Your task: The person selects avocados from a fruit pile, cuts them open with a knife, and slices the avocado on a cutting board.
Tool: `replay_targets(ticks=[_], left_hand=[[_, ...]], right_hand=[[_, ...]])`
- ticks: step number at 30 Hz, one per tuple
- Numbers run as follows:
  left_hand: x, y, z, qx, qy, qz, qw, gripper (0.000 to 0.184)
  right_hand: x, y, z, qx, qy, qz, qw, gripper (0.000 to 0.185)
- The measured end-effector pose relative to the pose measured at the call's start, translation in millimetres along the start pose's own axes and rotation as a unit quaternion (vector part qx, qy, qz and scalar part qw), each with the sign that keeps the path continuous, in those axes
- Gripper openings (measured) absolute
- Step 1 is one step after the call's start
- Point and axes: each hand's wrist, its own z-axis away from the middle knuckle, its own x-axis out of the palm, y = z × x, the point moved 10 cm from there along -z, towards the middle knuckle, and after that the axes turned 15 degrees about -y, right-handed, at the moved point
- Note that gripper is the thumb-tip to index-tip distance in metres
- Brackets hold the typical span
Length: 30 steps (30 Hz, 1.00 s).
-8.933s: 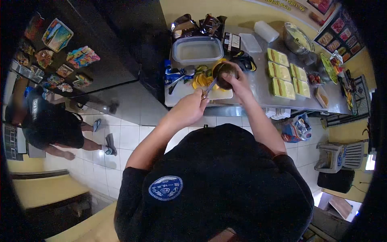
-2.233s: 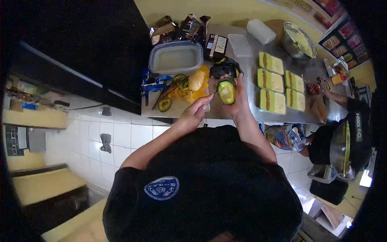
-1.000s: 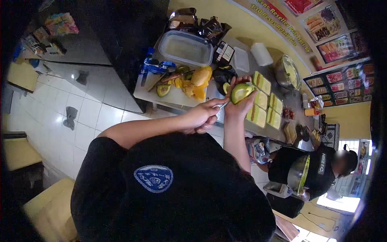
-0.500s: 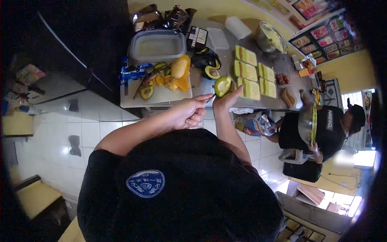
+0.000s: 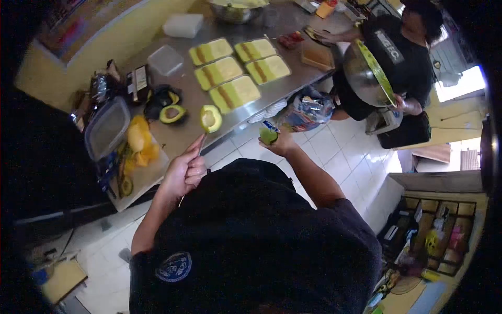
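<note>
My left hand (image 5: 186, 170) is closed around the handle of a spoon (image 5: 202, 144). On the spoon's end rests a peeled avocado half (image 5: 211, 119), its hollow showing, just over the table's front edge. My right hand (image 5: 282, 143), off to the right above the floor, grips a green avocado skin (image 5: 268, 135). Beyond the spoon, a cut avocado half with its pit (image 5: 172, 114) lies beside dark avocado skins (image 5: 155, 104). Filled rectangular containers (image 5: 235, 94) with yellow, green and brown bands stand in two rows on the metal table (image 5: 180, 138).
At left, a cutting board (image 5: 157, 172) bears mango peels (image 5: 140, 144) and avocado pieces, near a clear tub (image 5: 109, 128). A plastic bag (image 5: 309, 110) hangs or stands by the table's edge. To the right, another person (image 5: 395, 57) holds a metal bowl (image 5: 364, 78).
The avocado flesh has come out of its skin onto the spoon. My right hand has moved away rightward with the skin. My view has turned right; the other person now reaches over the table.
</note>
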Motion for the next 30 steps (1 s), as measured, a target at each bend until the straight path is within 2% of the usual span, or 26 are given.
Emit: replay_targets(ticks=[2,4,5,6,7,8,9,10,11,12,14,16,18,19,20,21,22,24,25,27,29,30], left_hand=[[2.6,-4.1,-22.4,0.003,-0.002,0.020,1.000,0.047],[7.7,-5.8,-43.5,0.014,0.003,0.044,0.999,0.048],[12.7,-4.7,-52.2,0.025,0.001,0.060,0.998,0.047],[16.6,-2.3,-62.4,0.038,0.000,0.076,0.996,0.047],[20.7,-3.2,-70.7,0.034,0.001,0.076,0.997,0.047],[23.5,-1.7,-76.4,0.038,0.016,0.058,0.997,0.047],[24.9,1.1,-82.4,0.045,0.030,0.038,0.998,0.047],[27.5,0.2,-86.7,0.046,0.032,0.037,0.998,0.047],[28.7,-0.8,-90.9,0.048,0.034,0.034,0.998,0.047],[30.3,-1.3,-96.0,0.051,0.036,0.033,0.998,0.047],[30.6,-1.5,-103.4,0.059,0.072,0.012,0.996,0.048],[22.2,-1.6,-100.7,0.069,0.117,-0.005,0.991,0.049],[20.1,2.7,-101.5,0.071,0.078,-0.110,0.988,0.045],[7.6,-1.0,-102.2,0.083,0.095,-0.105,0.987,0.045],[12.5,28.8,-95.5,0.155,0.162,-0.484,0.846,0.043],[44.7,36.7,-87.8,0.182,0.209,-0.782,0.558,0.042],[54.1,41.1,-76.7,0.179,0.236,-0.779,0.553,0.042],[55.1,43.4,-66.0,0.072,0.270,-0.721,0.634,0.040],[47.2,45.1,-55.8,0.072,0.291,-0.714,0.633,0.040],[46.7,57.0,-27.0,0.210,0.282,-0.695,0.627,0.042],[21.6,66.3,6.6,0.186,0.334,-0.666,0.640,0.042],[4.9,69.9,27.8,0.161,0.372,-0.640,0.653,0.041]], right_hand=[[-53.2,113.3,-1.0,-0.046,0.164,-0.077,0.982,0.038],[-111.8,191.0,14.3,-0.215,0.385,-0.166,0.882,0.041],[-136.9,231.9,15.3,-0.230,0.350,-0.440,0.794,0.044],[-150.4,260.3,9.0,-0.229,0.286,-0.675,0.640,0.048],[-172.4,276.8,13.9,-0.227,0.288,-0.677,0.638,0.048],[-196.0,239.5,14.3,-0.430,0.074,-0.678,0.591,0.048],[-206.0,184.4,45.7,-0.597,-0.147,-0.617,0.491,0.048],[-207.0,173.4,52.9,-0.598,-0.149,-0.617,0.489,0.048],[-201.3,199.4,28.4,-0.366,0.080,-0.731,0.570,0.049],[-172.2,209.4,35.8,-0.087,0.298,-0.753,0.581,0.051],[-148.5,98.2,13.8,-0.153,0.012,-0.686,0.711,0.058],[-102.9,3.3,7.5,-0.142,-0.218,-0.667,0.698,0.066],[-79.2,-88.8,18.6,-0.173,-0.352,-0.662,0.638,0.068],[-74.8,-111.9,17.5,-0.168,-0.371,-0.659,0.632,0.068],[-71.5,-127.5,6.5,-0.144,-0.344,-0.687,0.624,0.068],[-63.5,-139.2,-8.2,-0.118,-0.319,-0.710,0.616,0.068],[-49.4,-153.0,-16.2,-0.114,-0.345,-0.702,0.612,0.068],[-46.7,-140.8,-41.8,-0.088,-0.243,-0.690,0.676,0.066],[-38.7,-143.5,-47.6,-0.090,-0.264,-0.683,0.675,0.062],[-27.3,-161.5,-49.8,-0.101,-0.291,-0.677,0.669,0.059],[-14.4,-181.5,-48.6,-0.113,-0.313,-0.672,0.662,0.057],[-11.4,-184.8,-53.2,-0.110,-0.274,-0.665,0.687,0.054]])
